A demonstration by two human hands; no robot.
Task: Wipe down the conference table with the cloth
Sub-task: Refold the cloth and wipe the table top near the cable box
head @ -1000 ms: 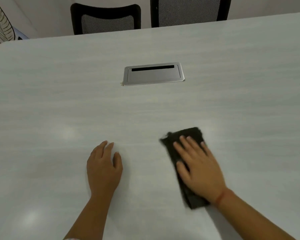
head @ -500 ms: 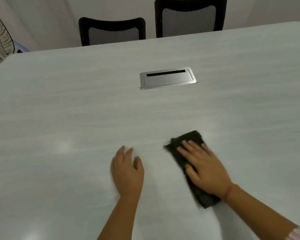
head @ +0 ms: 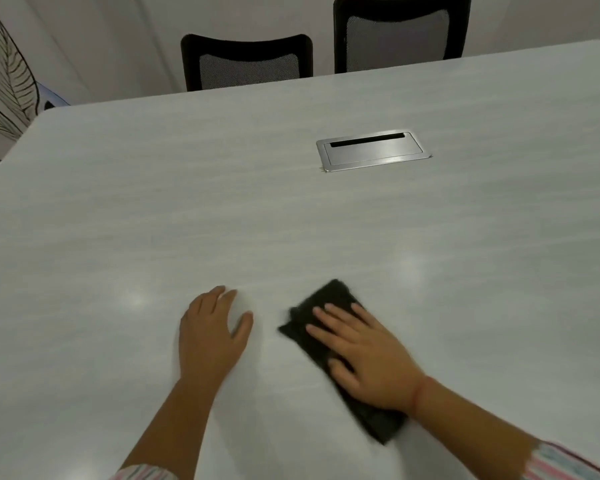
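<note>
We see our right hand (head: 368, 355) pressed flat, fingers spread, on the dark cloth (head: 329, 306) lying on the pale conference table (head: 222, 209); our left hand (head: 210, 336) rests palm-down just beside it, touching the tabletop only; a brushed-metal cable hatch (head: 373, 152) sits farther out; two black mesh chairs (head: 248, 64) stand behind the far edge.
</note>
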